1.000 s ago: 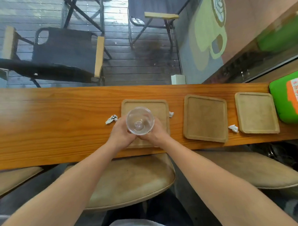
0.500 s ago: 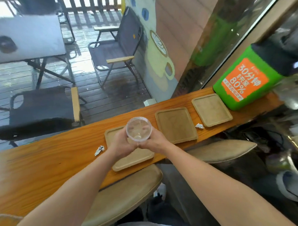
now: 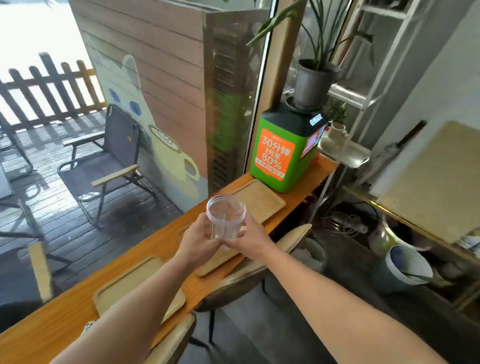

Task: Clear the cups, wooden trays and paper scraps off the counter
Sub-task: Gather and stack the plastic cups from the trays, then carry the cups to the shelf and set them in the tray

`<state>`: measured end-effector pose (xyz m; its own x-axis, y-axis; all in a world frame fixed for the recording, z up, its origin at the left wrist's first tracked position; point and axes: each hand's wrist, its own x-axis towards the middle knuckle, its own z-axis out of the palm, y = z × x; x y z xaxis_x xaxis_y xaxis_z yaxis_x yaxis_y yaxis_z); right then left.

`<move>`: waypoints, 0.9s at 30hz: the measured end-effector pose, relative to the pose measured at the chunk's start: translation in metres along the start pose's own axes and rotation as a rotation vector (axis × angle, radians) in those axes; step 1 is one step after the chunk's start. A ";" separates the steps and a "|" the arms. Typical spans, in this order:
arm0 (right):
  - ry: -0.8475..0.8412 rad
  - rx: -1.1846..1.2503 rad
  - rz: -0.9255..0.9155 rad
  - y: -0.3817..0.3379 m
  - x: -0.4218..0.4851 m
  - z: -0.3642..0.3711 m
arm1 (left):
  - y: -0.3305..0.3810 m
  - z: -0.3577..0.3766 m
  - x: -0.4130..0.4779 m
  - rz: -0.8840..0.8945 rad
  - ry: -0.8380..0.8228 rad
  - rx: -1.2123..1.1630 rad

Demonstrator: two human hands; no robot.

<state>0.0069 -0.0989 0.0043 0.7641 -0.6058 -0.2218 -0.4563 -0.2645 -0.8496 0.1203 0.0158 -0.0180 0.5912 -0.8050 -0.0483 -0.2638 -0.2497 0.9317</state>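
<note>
Clear plastic cup (image 3: 226, 217) is held at the frame centre by the left hand (image 3: 198, 242) and right hand (image 3: 252, 239) (both closed around it). It is lifted above the counter (image 3: 47, 336), where three wooden trays (image 3: 257, 199) are seen.

Clear plastic cup (image 3: 226, 217): empty, upright with a slight tilt, open mouth up, held in the air above the counter (image 3: 45, 336). Three wooden trays, square, pale, shallow-rimmed, empty, lay flat in a row along the counter. Near tray (image 3: 128, 285): at the left, partly covered. Middle tray (image 3: 212, 263): mostly hidden beneath the cup. Far tray (image 3: 259, 200): at the right end. Paper scrap (image 3: 87, 326): small, white, crumpled, at the counter's near-left, barely visible.
</note>
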 end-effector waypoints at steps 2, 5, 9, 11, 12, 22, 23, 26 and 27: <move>0.039 0.009 0.013 0.010 -0.009 -0.031 | 0.022 0.025 0.006 0.029 -0.022 -0.001; 0.133 0.037 0.019 0.030 -0.028 -0.081 | 0.056 0.071 0.012 0.088 -0.068 0.014; 0.259 0.072 0.006 0.062 -0.061 -0.135 | 0.090 0.134 0.014 0.117 -0.116 0.025; 0.320 0.101 0.023 0.082 -0.083 -0.165 | 0.106 0.172 0.011 0.113 -0.159 0.001; 0.352 0.101 0.038 0.094 -0.095 -0.181 | 0.114 0.194 0.009 0.112 -0.181 -0.011; 0.552 0.054 0.191 0.195 -0.197 -0.304 | 0.176 0.370 -0.011 0.208 -0.406 0.041; 0.572 0.059 0.205 0.202 -0.204 -0.313 | 0.181 0.383 -0.012 0.215 -0.424 0.046; 0.633 0.081 0.241 0.220 -0.219 -0.335 | 0.193 0.419 -0.012 0.228 -0.472 0.062; 0.654 0.085 0.249 0.226 -0.224 -0.342 | 0.197 0.430 -0.012 0.234 -0.495 0.070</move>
<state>-0.4234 -0.2802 0.0253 0.1988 -0.9745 -0.1044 -0.5245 -0.0158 -0.8513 -0.2665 -0.2552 0.0114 0.0862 -0.9960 -0.0218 -0.4048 -0.0550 0.9127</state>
